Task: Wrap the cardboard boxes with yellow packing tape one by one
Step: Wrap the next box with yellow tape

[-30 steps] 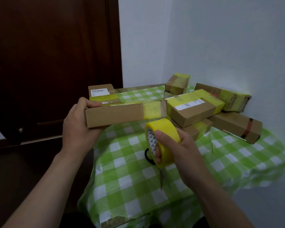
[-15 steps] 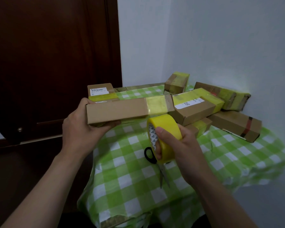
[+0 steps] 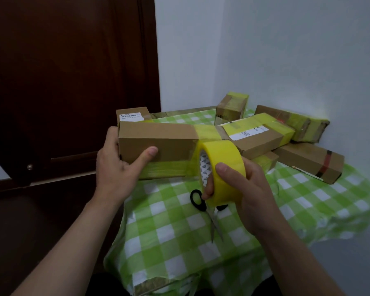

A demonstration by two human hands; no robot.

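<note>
A long cardboard box (image 3: 158, 139) is held in the air above the table's left edge. My left hand (image 3: 118, 167) grips its left end, thumb lying on the near face. A yellow band of tape crosses its right part and a strip runs along its lower side. My right hand (image 3: 241, 189) grips the yellow tape roll (image 3: 220, 165), pressed against the box's right end with tape still joined to the box.
Black-handled scissors (image 3: 201, 204) lie on the green checked tablecloth (image 3: 179, 242) under the roll. Several taped boxes (image 3: 263, 133) are piled at the back right against the white wall. A labelled box (image 3: 132, 115) sits back left. A dark wooden door (image 3: 62, 82) stands at left.
The box has been turned toward me, showing its near face with a tape strip along the bottom. The roll has risen to the box's right end.
</note>
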